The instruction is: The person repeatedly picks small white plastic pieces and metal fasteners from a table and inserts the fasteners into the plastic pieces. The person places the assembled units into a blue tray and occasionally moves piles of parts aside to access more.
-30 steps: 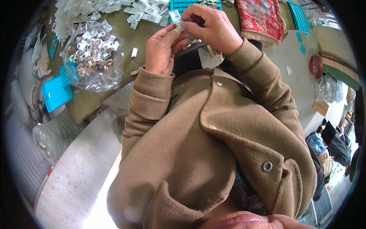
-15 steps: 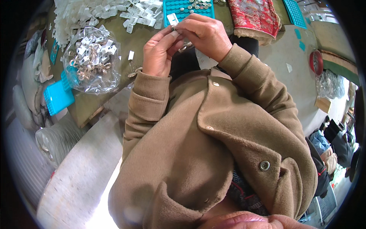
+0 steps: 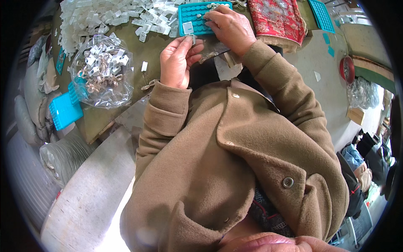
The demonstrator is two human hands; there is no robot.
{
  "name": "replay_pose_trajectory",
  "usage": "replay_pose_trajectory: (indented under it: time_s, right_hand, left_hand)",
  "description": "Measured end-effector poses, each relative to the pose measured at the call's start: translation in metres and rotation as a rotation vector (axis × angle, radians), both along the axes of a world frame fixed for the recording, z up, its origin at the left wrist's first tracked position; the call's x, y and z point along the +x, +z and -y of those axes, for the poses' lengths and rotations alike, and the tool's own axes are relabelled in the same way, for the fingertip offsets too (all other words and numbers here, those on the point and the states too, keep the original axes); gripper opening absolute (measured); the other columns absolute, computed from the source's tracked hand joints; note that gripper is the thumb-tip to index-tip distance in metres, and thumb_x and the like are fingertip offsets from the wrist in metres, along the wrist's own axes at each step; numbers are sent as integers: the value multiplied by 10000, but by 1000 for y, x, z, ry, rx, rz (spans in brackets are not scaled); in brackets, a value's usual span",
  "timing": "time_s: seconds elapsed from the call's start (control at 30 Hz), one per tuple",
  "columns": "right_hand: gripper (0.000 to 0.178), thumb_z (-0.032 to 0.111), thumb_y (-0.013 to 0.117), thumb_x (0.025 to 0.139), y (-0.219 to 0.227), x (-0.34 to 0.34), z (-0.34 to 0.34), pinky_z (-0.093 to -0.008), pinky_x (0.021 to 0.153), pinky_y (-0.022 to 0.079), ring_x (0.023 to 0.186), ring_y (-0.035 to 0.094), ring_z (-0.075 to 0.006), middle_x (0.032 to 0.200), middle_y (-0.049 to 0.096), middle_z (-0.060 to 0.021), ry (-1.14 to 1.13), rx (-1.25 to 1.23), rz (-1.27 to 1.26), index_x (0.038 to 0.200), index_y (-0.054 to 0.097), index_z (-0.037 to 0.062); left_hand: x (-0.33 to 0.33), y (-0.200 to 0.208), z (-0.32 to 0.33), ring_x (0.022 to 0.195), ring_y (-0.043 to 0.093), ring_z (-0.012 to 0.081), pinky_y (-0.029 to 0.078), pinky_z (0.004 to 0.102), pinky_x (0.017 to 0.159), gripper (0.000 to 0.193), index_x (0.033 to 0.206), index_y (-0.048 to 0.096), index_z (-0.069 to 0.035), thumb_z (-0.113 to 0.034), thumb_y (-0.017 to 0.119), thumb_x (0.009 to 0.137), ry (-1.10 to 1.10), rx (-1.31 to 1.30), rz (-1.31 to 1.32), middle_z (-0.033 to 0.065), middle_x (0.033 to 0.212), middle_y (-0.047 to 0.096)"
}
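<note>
My left hand (image 3: 177,59) pinches a small clear plastic piece (image 3: 187,28) between thumb and fingertips, in front of the blue tray. The piece has a whitish square frame and stands upright above the fingers. Over the right part of the blue ridged tray (image 3: 184,17) reaches my right hand (image 3: 233,28), its thumb and forefinger bent and slightly apart. Small round silvery pieces (image 3: 199,16) lie in the tray by its fingertips, some hidden by the hand. I make out nothing between those fingers.
A large heap of clear plastic pieces (image 3: 109,14) covers the far left. Nearer stands a clear bag (image 3: 103,71) of white tags with beige cords. One white tag (image 3: 144,66) lies beside it. Red patterned cloth (image 3: 277,21) lies right of the tray; blue trays (image 3: 66,109) sit at the left edge.
My right hand has left the plastic piece and moved out over the tray. My left hand keeps the piece, now slightly lower.
</note>
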State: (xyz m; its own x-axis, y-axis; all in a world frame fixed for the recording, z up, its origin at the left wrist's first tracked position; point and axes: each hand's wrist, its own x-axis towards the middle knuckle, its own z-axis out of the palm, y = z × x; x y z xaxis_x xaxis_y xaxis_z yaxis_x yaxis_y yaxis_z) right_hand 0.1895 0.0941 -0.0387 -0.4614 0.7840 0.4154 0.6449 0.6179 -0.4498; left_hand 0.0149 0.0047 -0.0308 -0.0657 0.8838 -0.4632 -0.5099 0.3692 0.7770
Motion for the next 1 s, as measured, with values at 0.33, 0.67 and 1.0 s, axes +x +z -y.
replay_pose_trajectory:
  time_s: [0.33, 0.67, 1.0]
  right_hand:
    - [134, 154, 626, 907, 6, -3, -3, -384, 719, 541, 809, 659, -306, 915, 638, -112, 45, 15, 179, 1009, 658, 72]
    - [176, 61, 697, 880, 21, -1, 26, -258, 804, 534, 861, 652, -122, 956, 672, -54, 238, -463, -488, 1051, 677, 23]
    - [213, 37, 701, 771, 18, -12, 40, -348, 743, 524, 810, 635, -250, 866, 651, -38, 207, 197, -302, 973, 678, 99]
  left_hand:
    - [1, 2, 4, 919, 704, 159, 597, 256, 748, 201, 1117, 619, 8, -120, 609, 963, 17, 13, 138, 129, 1049, 706]
    - [7, 9, 9, 934, 698, 147, 598, 227, 761, 236, 1161, 613, 36, -62, 600, 946, -20, 62, 139, 110, 1038, 698]
    - [9, 14, 17, 943, 692, 160, 595, 235, 782, 253, 1169, 615, 46, -45, 611, 933, -11, 65, 111, 95, 1041, 684]
